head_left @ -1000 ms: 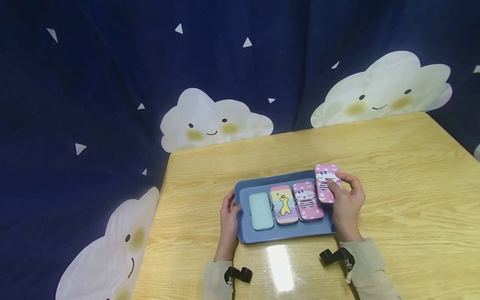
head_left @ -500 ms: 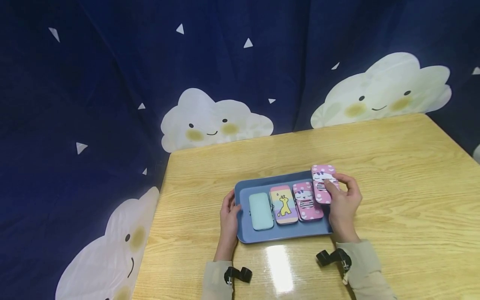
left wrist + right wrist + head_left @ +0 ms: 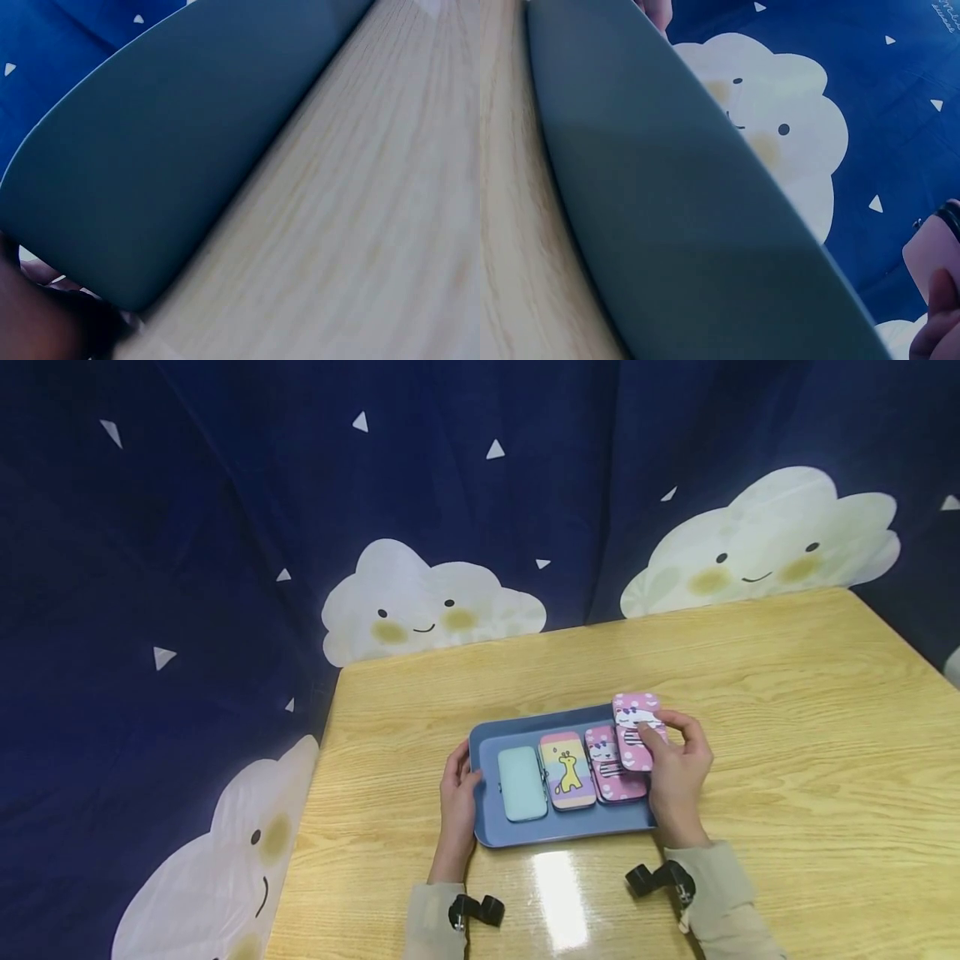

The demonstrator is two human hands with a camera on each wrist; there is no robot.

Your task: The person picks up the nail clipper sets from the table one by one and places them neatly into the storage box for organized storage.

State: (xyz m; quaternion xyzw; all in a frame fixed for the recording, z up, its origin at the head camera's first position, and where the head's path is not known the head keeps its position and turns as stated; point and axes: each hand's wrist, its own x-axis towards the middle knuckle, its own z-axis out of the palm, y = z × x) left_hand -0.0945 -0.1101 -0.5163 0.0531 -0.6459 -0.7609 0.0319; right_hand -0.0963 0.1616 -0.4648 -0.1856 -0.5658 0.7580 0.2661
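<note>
A blue-grey tray lies on the wooden table. My left hand grips its left end, thumb over the rim; the left wrist view has the tray's outer wall filling the middle. Between thumb and fingers, my right hand pinches a small pink case with a white cat print, raised over the tray's right part. The right wrist view catches this case above the rim. Inside the tray are a mint case, a giraffe-print case and a matching pink case, partly covered by the held one.
The wooden tabletop stretches away to the right and behind the tray. A dark blue curtain with cloud faces hangs at the table's back and left edges. Black cameras are strapped to both wrists.
My right hand has carried the pink case leftward and slightly down, from beyond the tray's right side until it overlaps the other pink case. The left hand and tray stay put.
</note>
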